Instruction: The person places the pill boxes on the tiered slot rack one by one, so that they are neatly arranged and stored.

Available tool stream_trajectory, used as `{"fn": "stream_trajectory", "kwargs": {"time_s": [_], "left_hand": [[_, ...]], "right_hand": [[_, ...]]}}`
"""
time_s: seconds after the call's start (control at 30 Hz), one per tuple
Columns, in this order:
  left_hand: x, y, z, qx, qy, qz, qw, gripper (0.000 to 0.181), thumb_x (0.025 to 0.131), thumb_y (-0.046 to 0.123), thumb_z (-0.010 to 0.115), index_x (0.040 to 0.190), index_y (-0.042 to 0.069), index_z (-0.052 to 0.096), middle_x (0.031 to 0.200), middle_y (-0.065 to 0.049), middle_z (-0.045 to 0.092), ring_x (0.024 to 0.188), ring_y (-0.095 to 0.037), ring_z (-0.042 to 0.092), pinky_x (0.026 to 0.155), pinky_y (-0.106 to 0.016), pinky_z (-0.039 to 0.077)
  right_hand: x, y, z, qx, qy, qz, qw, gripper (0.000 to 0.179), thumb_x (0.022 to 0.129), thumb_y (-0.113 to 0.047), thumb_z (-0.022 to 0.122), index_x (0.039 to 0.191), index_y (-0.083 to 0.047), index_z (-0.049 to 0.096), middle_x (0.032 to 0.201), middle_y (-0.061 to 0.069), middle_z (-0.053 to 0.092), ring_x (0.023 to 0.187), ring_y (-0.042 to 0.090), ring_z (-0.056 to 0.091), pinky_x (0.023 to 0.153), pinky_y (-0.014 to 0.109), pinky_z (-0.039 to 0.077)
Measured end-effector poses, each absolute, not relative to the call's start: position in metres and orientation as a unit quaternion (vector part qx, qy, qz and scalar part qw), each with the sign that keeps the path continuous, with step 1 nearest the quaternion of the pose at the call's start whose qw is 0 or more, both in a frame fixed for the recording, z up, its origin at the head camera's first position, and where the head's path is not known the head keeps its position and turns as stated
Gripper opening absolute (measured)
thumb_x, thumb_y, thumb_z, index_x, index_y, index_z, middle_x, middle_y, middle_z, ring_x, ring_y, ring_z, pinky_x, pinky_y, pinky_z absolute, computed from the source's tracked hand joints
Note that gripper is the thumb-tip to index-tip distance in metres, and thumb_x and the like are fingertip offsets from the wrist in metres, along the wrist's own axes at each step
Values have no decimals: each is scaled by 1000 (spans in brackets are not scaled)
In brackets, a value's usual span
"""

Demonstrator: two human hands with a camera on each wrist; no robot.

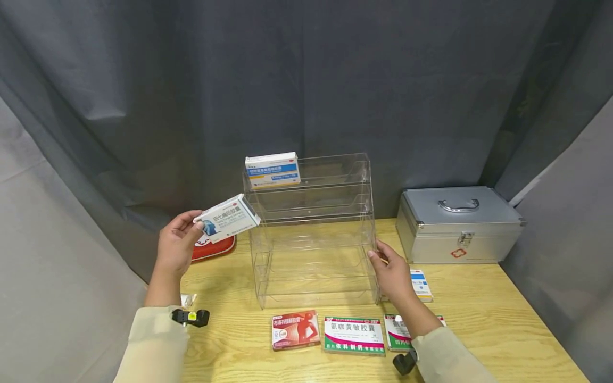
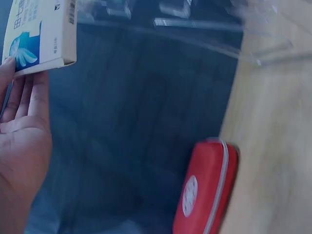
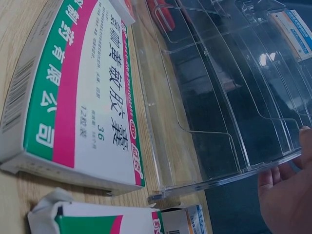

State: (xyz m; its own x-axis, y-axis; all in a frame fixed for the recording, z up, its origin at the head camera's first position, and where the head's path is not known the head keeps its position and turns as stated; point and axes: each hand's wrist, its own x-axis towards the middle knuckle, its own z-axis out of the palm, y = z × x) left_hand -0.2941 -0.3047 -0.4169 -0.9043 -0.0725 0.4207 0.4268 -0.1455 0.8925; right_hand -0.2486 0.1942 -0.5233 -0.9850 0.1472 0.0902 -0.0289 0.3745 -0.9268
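My left hand (image 1: 178, 242) pinches a white medicine box (image 1: 229, 218) with a blue picture, tilted in the air at the left side of a clear tiered display rack (image 1: 313, 255). The left wrist view shows the same medicine box (image 2: 41, 34) between thumb and fingers. With thumb and fingers, my right hand (image 1: 392, 268) grips the rack's right side edge; the right wrist view has this hand (image 3: 287, 192) at the clear wall. A blue-and-white medicine box (image 1: 273, 171) stands in the rack's top tier, at the left.
In front of the rack lie a red medicine box (image 1: 295, 330) and two green-and-white boxes (image 1: 354, 336). Another blue-and-white box (image 1: 421, 285) is beside my right wrist. A silver first-aid case (image 1: 460, 226) stands at right, a red zip pouch (image 2: 204, 190) at left.
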Motion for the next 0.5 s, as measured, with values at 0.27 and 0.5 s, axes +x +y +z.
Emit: {"fn": "stream_trajectory", "kwargs": {"time_s": [0.27,0.5], "left_hand": [[-312,-250,-384,-167,-594,-762,195,33,100,-19,63,121,3,77,104,1,81,94,-8,76,88,-23,68],[-317,-190,-348,-166,-601,-748,228,29,99,-16,68,127,-9,71,106,3,79,98,-9,75,91,-23,67]], "right_hand": [[-250,192,-524,-40,-827,555,85,57,115,-35,59,166,-14,48,147,22,65,141,40,64,106,45,62],[-251,192,-524,-41,-826,555,97,55,114,-32,60,164,-11,49,145,22,66,138,40,66,106,45,63]]}}
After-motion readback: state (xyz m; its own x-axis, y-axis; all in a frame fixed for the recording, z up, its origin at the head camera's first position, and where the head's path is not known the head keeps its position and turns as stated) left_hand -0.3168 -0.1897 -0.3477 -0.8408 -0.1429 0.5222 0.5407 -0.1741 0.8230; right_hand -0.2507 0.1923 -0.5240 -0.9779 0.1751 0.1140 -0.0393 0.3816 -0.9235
